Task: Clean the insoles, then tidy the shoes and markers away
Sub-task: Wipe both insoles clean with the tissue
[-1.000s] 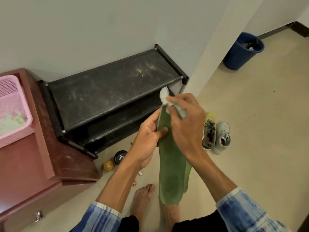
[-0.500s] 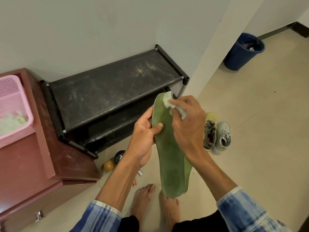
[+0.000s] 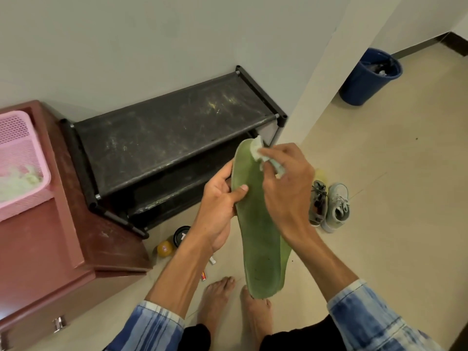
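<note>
The left hand [image 3: 220, 201] grips a long green foam insole [image 3: 258, 224] by its edge, thumb across the face. The right hand [image 3: 286, 183] pinches a crumpled white wipe [image 3: 257, 150] against the insole's far tip. A pair of grey lace-up sneakers [image 3: 329, 206] stands on the floor just right of the hands.

- The green insole [image 3: 255, 224] has turned from nearly edge-on to show its broad face.
- The white wipe [image 3: 257, 150] in the right grip [image 3: 288, 188] has gone from over the toe tip to the toe's right edge.
- The left grip [image 3: 220, 206] now lays its thumb on that face.
- The right foot [image 3: 255, 315], mostly hidden before, shows below the heel.
</note>
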